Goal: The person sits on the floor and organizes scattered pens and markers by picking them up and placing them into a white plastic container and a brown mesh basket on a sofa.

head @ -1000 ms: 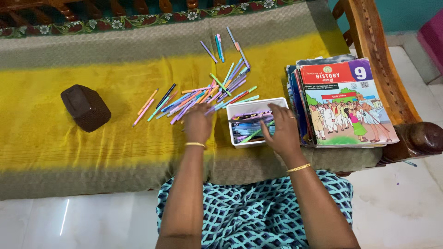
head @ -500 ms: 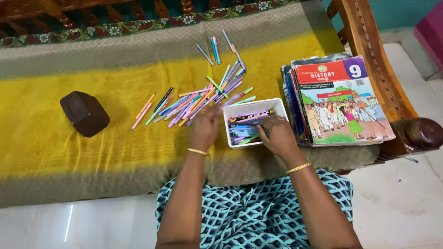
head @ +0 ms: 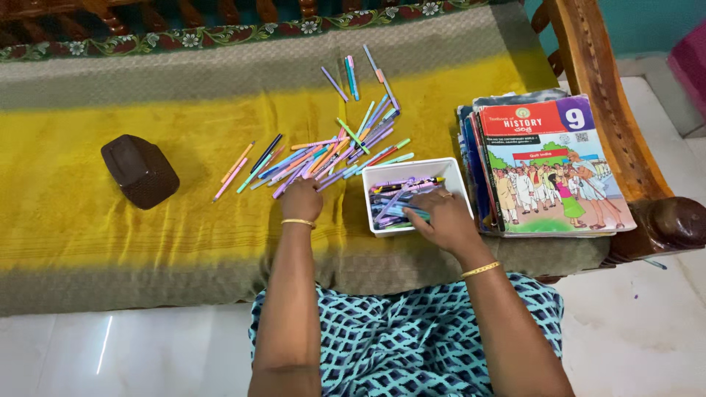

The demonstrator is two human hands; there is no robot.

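I am watching the left hand [head: 301, 200] resting closed on loose pens [head: 323, 151] left of the white box [head: 386, 224]. The right hand [head: 441, 220] is gripping pens inside the box, likely gathering them; books [head: 551, 169] are lying right of it.

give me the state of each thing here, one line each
left hand: resting on the near end of the scattered pens
right hand: inside the tray, on the pens there
white tray: upright, open, partly filled with pens
loose pens: spread flat on the yellow cloth
brown pot: lying tipped over, apart from the pens
stack of books: closed, flat, beside the tray
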